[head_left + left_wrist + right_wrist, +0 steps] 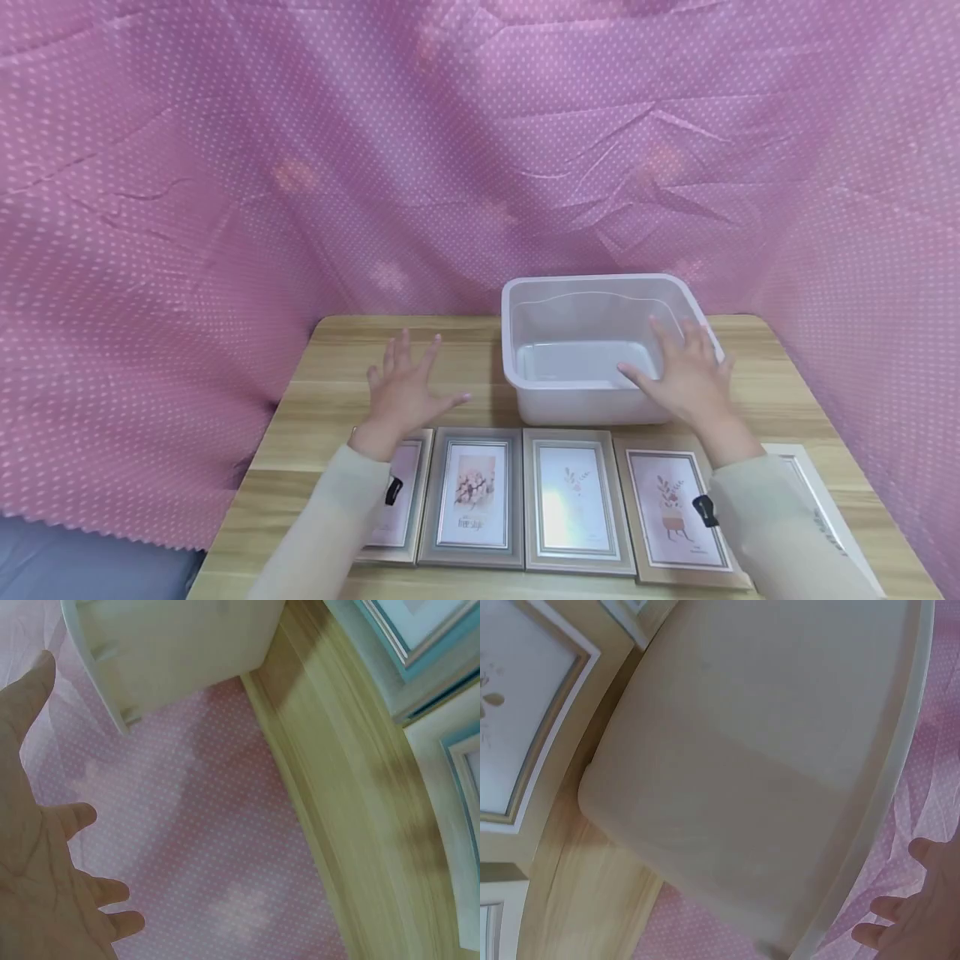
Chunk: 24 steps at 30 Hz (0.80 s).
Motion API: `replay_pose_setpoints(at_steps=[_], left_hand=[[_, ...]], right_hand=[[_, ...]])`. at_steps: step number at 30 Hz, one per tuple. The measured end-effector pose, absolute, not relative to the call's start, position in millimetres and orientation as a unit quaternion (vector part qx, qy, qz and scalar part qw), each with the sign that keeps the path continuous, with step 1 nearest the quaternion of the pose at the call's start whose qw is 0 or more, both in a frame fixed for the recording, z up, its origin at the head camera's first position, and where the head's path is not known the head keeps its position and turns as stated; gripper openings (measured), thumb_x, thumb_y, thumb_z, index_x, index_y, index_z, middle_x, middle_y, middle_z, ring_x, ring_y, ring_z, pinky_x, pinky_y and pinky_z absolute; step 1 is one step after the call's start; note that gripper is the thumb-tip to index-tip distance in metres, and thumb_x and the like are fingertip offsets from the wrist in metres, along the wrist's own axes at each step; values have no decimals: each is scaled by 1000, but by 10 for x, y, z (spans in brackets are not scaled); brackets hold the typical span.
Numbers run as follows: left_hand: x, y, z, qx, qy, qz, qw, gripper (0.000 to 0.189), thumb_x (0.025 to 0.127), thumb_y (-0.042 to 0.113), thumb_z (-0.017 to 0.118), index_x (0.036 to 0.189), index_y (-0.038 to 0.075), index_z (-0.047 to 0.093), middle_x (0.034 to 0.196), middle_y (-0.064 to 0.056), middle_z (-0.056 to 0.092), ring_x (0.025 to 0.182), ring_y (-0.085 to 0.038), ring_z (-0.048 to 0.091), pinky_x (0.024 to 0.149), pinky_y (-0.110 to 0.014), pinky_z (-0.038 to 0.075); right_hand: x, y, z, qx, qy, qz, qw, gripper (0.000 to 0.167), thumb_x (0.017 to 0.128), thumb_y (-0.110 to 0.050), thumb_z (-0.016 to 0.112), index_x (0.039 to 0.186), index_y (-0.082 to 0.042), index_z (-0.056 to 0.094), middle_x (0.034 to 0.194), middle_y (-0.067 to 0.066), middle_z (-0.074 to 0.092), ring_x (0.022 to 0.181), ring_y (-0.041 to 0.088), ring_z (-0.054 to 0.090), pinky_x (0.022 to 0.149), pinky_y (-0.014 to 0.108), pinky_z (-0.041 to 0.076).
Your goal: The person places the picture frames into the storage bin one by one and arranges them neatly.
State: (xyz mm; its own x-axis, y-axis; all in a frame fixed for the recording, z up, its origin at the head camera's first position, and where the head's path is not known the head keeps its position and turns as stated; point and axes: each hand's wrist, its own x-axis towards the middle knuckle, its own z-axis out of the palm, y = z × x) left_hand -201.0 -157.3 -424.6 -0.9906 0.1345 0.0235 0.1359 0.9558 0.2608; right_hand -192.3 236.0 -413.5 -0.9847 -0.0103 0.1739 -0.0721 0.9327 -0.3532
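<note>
My left hand point(405, 392) hovers with spread fingers to the left of the white plastic bin point(581, 407), holding nothing. In the left wrist view the palm point(34, 862) is bare. Over the bin's right side is my right hand point(690, 379), its fingers also spread; the right wrist view shows that hand point(930, 915) beside the bin rim, with no visible grip on it. Picture frames lie in a row in front of the bin: a grey one point(516, 500), a silver-beige one point(534, 500) and a tan one point(633, 508) among them. My forearms partly cover the outermost frames.
The wooden table point(330, 367) carries everything. Behind it and on both sides hangs a pink dotted cloth point(420, 167). A white frame point(798, 458) lies at the right end of the row, and another frame point(411, 537) at its left end.
</note>
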Motion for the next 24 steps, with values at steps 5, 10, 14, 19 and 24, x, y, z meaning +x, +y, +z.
replay_pose_setpoints(at_steps=[5, 10, 14, 19, 24], left_hand=[[-2045, -1669, -4286, -59, -989, -135, 4, 111, 63, 92, 36, 153, 33, 9, 156, -16, -12, 141, -40, -7, 104, -70, -1], [-2066, -1785, -4302, -54, -989, -141, 10, 111, 64, 92, 37, 154, 30, 11, 157, -18, -4, 141, -41, -1, 103, -72, 5], [-2079, -1895, -4347, -45, -988, -150, 10, 112, 65, 91, 40, 154, 28, 12, 157, -18, -1, 141, -42, 1, 103, -72, 6], [-2076, -2037, -4406, -38, -986, -165, 10, 111, 67, 88, 44, 154, 26, 12, 157, -19, 2, 140, -43, 3, 101, -74, 5], [-2073, -2196, -4486, -34, -984, -175, 21, 111, 67, 86, 49, 154, 25, 15, 155, -22, 7, 138, -46, 10, 98, -76, 13]], right_hand=[[-1967, 2462, -4130, 12, -980, 183, 80, 93, 84, -71, 47, 154, -22, 10, 151, 32, 7, 133, 57, 7, 91, 82, -3], [-2001, 2564, -4122, 8, -978, 190, 88, 93, 84, -70, 47, 154, -21, 12, 149, 34, 10, 132, 57, 11, 89, 84, 1], [-2030, 2658, -4131, 2, -976, 195, 93, 90, 85, -67, 49, 153, -18, 16, 147, 36, 14, 130, 58, 15, 90, 83, 7], [-2070, 2796, -4160, -8, -976, 198, 94, 90, 86, -67, 48, 152, -11, 21, 144, 37, 21, 129, 56, 20, 91, 80, 13], [-2099, 2896, -4186, -19, -972, 212, 97, 93, 86, -66, 49, 151, -6, 22, 142, 37, 26, 124, 59, 25, 86, 78, 23]])
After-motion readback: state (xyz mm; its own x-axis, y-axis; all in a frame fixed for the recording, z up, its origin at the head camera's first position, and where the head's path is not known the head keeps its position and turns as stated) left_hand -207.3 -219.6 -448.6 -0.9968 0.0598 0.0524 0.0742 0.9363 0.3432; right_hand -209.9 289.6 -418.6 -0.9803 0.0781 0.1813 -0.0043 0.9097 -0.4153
